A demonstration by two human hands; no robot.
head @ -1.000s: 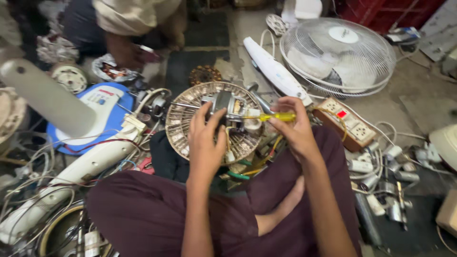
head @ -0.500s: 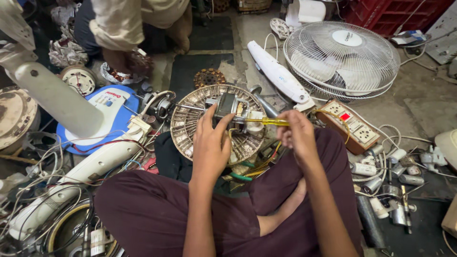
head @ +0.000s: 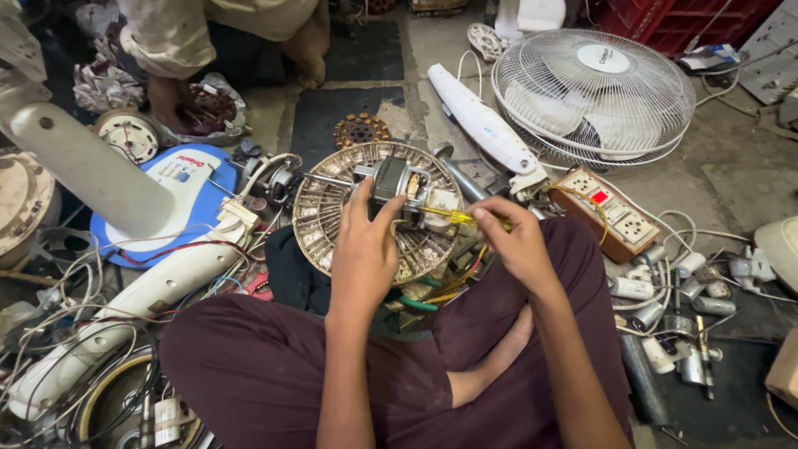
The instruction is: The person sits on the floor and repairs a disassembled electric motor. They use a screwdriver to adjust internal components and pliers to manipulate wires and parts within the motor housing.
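Left hand [head: 363, 259] shifted onto fan motor [head: 397, 183], screwdriver [head: 453, 217] alongside, clutter crowding

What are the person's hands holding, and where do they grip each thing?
The left hand grips the fan motor by its near side, over the round grille. The right hand pinches a yellow-handled screwdriver at the handle's rear end.

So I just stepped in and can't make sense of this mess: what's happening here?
A person sits cross-legged on the floor. The left hand steadies a fan motor mounted on a round grille, while the right hand holds a yellow screwdriver to it. Another person's hand works nearby, beside a white fan.
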